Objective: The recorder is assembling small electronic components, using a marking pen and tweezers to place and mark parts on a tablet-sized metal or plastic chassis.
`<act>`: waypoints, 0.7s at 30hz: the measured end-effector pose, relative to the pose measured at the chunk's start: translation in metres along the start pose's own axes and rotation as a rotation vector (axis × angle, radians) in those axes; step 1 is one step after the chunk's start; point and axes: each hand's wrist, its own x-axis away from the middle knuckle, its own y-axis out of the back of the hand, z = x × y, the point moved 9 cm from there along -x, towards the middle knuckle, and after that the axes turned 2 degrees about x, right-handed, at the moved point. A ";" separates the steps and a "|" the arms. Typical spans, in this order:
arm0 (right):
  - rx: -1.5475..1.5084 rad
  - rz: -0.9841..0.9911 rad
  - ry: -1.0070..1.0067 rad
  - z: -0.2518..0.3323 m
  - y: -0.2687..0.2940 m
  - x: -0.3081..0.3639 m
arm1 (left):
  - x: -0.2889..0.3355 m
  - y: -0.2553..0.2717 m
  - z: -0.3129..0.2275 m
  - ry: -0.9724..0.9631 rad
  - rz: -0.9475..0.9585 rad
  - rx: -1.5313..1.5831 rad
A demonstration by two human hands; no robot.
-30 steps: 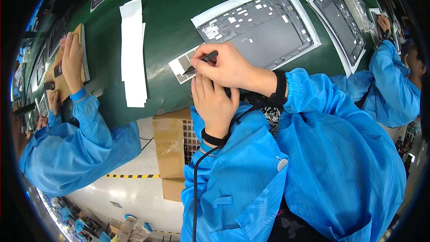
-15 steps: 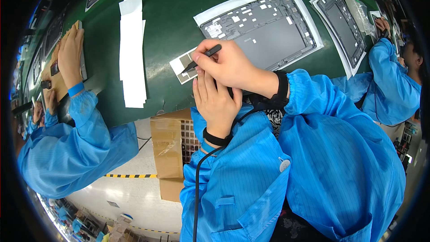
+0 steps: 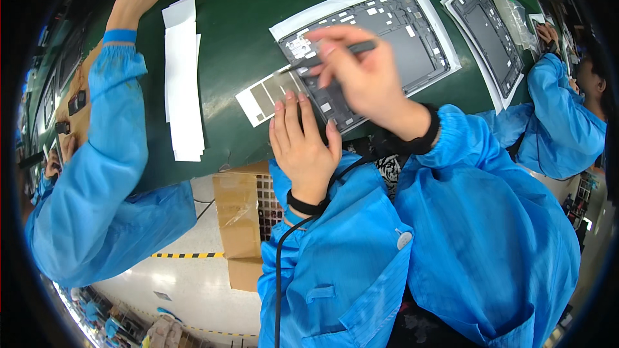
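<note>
My left hand [image 3: 304, 154] lies with its fingers stretched out on the near edge of a small white sheet [image 3: 243, 98] bearing grey-brown rectangular stickers [image 3: 262, 100]. My right hand [image 3: 369, 77], smeared by motion, grips black pointed tweezers [image 3: 311, 62]. Their tip is at the sheet's upper right end, by a grey patch; whether it pinches anything is too blurred to tell. Under and behind my right hand is a dark grey tablet housing [image 3: 412, 55] with several small white pieces on it. It rests on white backing paper [image 3: 345, 5], and my right hand covers its middle.
White paper strips [image 3: 182, 84] lie to the left on the green table [image 3: 235, 32]. A second dark housing [image 3: 493, 42] is on the right. Co-workers' blue sleeves show at left [image 3: 116, 135] and right [image 3: 554, 116]. A cardboard box [image 3: 237, 225] stands below the table edge.
My right hand has lifted off my left and moved right with the tweezers, whose tip shifted up and right along the sheet. The left co-worker's arm has reached farther across the table.
</note>
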 end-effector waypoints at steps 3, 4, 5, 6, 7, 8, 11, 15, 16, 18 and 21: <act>0.029 -0.053 -0.048 0.008 0.041 -0.010 | -0.004 0.002 0.001 0.037 0.035 0.009; 0.069 -0.012 -0.076 0.001 0.047 -0.010 | -0.007 0.005 -0.001 0.028 0.039 0.014; 0.109 0.031 -0.104 -0.006 0.050 -0.009 | -0.008 0.008 -0.001 0.048 0.047 0.017; 0.109 0.022 -0.104 -0.011 0.053 -0.009 | -0.011 0.010 -0.002 0.070 0.055 0.020; 0.093 0.058 -0.133 -0.018 0.049 -0.008 | -0.016 0.015 -0.005 0.063 0.029 -0.004; 0.077 0.094 -0.161 -0.024 0.044 -0.008 | -0.020 0.014 -0.006 0.057 0.033 -0.002; 0.073 0.120 -0.143 -0.032 0.036 -0.012 | -0.028 0.014 0.000 0.102 0.017 -0.009; 0.082 0.151 -0.183 -0.039 0.037 -0.014 | -0.032 0.013 0.000 0.116 0.033 -0.022; 0.078 0.147 -0.180 -0.040 0.038 -0.014 | -0.033 0.013 0.000 0.120 0.033 -0.026; 0.061 0.146 -0.180 -0.041 0.038 -0.014 | -0.034 0.013 0.000 0.124 0.038 -0.031; 0.036 0.149 -0.178 -0.043 0.039 -0.014 | -0.036 0.012 0.000 0.120 0.043 -0.024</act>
